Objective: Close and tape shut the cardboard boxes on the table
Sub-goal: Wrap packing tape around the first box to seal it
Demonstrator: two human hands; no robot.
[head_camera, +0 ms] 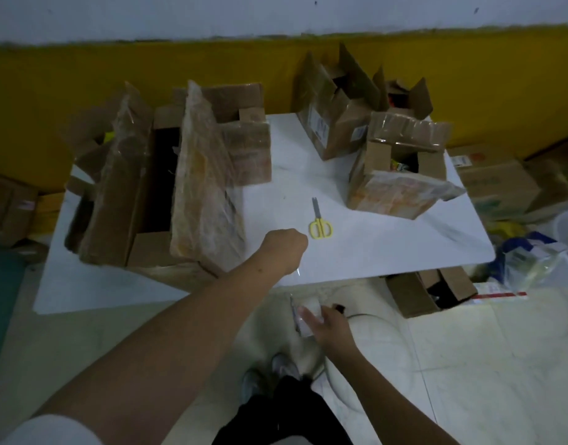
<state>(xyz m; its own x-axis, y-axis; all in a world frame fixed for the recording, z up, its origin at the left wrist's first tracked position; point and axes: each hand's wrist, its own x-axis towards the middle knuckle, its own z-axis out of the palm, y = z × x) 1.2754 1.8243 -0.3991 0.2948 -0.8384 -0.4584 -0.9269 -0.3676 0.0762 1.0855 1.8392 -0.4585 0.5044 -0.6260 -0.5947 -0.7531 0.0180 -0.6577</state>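
On the white table point(388, 245) stand three open cardboard boxes: a large one point(167, 187) at the left with tape-covered flaps up, one point(337, 117) at the back right, and a smaller one point(398, 168) at the right. My left hand point(284, 245) is fisted over the table's front edge and pinches the end of a clear tape strip point(298, 272). Below the table edge, my right hand point(327, 326) grips the clear tape roll point(308, 319). Yellow-handled scissors point(319, 221) lie shut on the table, just right of my left hand.
More cardboard boxes sit on the floor: one open point(427, 293) under the table's right front corner, others at the right point(494, 184) and far left point(12, 210). Plastic bags point(530, 258) lie at the right. A yellow wall band runs behind the table.
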